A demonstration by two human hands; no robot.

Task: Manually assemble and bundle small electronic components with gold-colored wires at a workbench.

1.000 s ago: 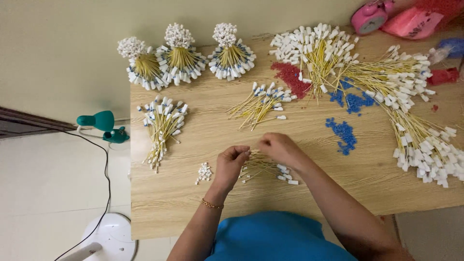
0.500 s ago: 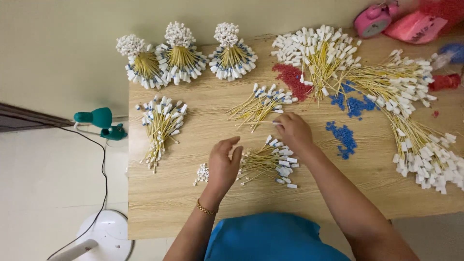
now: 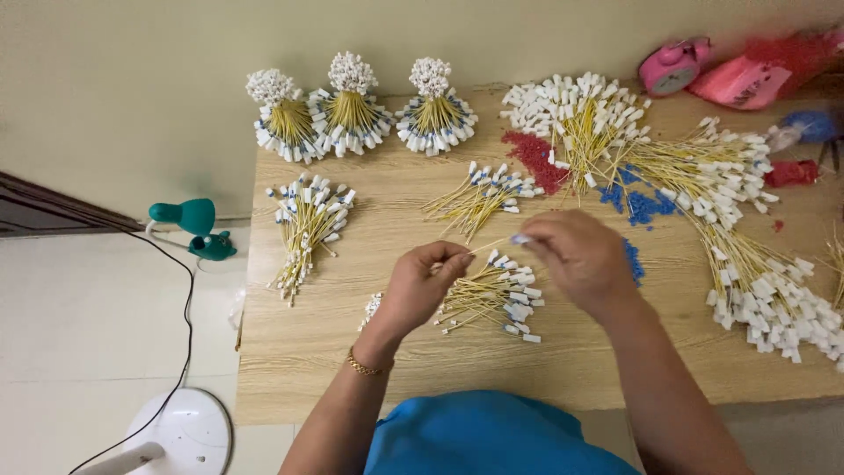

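Wooden table, yellow wire held crosswise

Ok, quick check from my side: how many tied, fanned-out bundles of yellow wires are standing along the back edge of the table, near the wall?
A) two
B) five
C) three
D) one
C: three upright bundles with white tips fanned out stand in a row at the far left edge of the wooden table, beyond the loose wire piles.
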